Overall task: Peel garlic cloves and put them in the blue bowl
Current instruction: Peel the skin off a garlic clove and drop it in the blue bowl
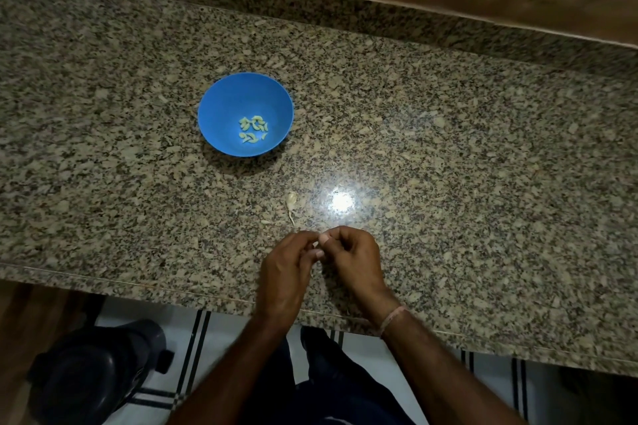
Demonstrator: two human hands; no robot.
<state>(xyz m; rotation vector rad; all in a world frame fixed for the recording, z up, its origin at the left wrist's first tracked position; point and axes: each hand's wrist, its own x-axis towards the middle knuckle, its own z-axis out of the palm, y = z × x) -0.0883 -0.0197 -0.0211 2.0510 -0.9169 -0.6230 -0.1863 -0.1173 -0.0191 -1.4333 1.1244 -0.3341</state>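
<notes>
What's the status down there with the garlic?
Left hand and right hand pinched together on something small, likely a clove. Peeled cloves in blue bowl. Garlic piece on counter. Nothing blocking.

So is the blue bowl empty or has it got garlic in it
Not empty: the bowl sits upright with a small cluster of peeled cloves at its bottom, mostly unfilled.

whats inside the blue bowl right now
The blue bowl holds a small cluster of pale peeled garlic cloves lying near its bottom, with bare blue around them. Nothing covers them. The exact count is hard to tell, since some touch or overlap.
</notes>
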